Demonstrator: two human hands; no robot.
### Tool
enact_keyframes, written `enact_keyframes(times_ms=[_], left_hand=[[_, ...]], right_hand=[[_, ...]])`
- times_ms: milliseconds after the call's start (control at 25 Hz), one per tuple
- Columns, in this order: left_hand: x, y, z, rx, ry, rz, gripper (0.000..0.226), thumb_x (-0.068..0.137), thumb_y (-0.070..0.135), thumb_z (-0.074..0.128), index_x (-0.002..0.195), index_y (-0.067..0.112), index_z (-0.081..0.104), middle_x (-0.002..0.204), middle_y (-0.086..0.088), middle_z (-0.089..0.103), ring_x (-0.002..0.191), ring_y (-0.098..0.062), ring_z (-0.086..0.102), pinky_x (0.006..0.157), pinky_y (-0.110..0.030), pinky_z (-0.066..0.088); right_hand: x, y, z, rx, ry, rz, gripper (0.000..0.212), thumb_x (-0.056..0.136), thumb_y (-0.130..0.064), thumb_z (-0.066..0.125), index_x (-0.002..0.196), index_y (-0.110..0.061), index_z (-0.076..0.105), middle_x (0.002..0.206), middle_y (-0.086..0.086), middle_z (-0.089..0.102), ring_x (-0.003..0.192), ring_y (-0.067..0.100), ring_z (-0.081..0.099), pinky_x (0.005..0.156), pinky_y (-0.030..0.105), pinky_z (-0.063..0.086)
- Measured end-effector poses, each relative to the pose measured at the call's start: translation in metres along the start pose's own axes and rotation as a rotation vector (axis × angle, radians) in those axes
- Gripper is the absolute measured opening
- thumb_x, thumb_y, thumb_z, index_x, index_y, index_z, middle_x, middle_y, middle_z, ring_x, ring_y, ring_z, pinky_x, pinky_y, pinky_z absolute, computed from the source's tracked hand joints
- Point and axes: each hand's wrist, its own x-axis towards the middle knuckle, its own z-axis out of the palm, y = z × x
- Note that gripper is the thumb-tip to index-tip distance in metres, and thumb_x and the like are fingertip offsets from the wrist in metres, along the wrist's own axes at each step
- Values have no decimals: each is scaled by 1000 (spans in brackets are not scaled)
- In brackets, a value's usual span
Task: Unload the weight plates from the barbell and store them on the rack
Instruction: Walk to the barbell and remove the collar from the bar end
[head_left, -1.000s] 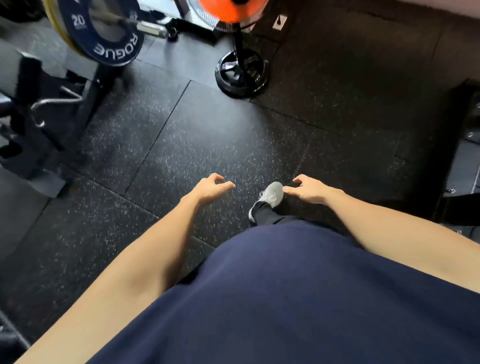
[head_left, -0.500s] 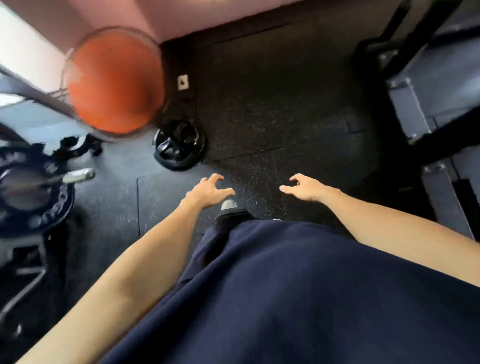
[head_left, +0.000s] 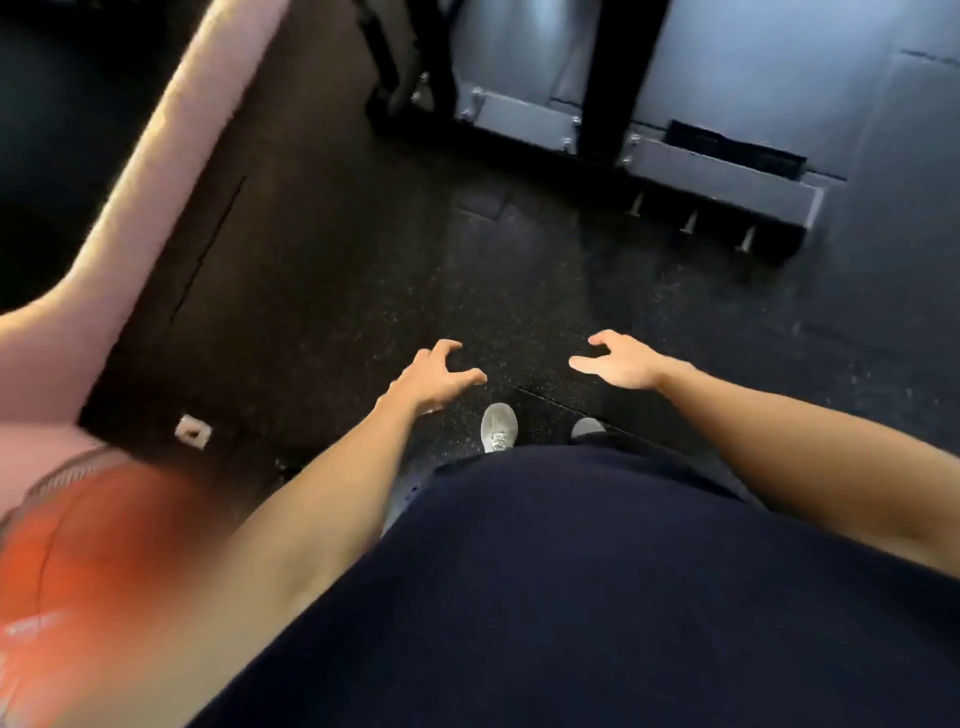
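Rack (head_left: 717, 176) base now ahead, nearer.

Gym premises: speckled rubber floor tiles (head_left: 395, 291) underfoot; bolted steel rack base (head_left: 675, 171) ahead of the empty hands.

Blurred orange disc (head_left: 88, 561) cut off at lower left; right shoe (head_left: 587, 427) mostly hidden behind navy shirt (head_left: 597, 597).

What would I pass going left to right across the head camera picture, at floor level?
Orange fan → white wall socket → left hand → grey shoe → right hand → black rack base, farther back.
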Motion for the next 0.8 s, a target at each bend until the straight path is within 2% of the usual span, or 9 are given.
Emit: enact_keyframes(times_ms=[80,240,400,600,800], left_hand=[[14,10,-14,83,-30,71,93,56,75,56,138,37,37,144,-8,41,127,-30,47,106,-49,39],[34,44,-22,211,-90,231,91,59,70,60,140,36,36,145,-10,39,127,-30,47,107,-47,39],[41,85,-30,347,-88,323,89,64,71,63,141,36,33,149,-9,34,130,-33,44,109,-53,35],[35,163,-71,354,37,475,87,65,68,67,139,41,31,150,-6,32,131,-33,42,110,-55,33],[14,242,-149,320,209,623,92,53,76,64,134,50,30,146,-1,35,130,-29,44,108,-53,35]], right_hand=[[-15,6,9,80,72,63,78,82,-56,61,144,-16,35,146,13,40,130,28,45,107,36,35],[-47,27,21,145,196,130,84,79,-61,61,146,-21,30,149,14,33,133,31,41,110,45,34],[-77,31,10,156,319,149,87,77,-63,59,147,-26,25,153,11,29,136,33,38,110,51,33],[-100,10,-50,163,493,87,85,80,-62,58,148,-29,21,155,7,25,137,33,36,110,53,32],[-123,-33,-137,114,678,10,82,80,-64,55,148,-35,18,157,2,21,140,29,31,114,50,25]])
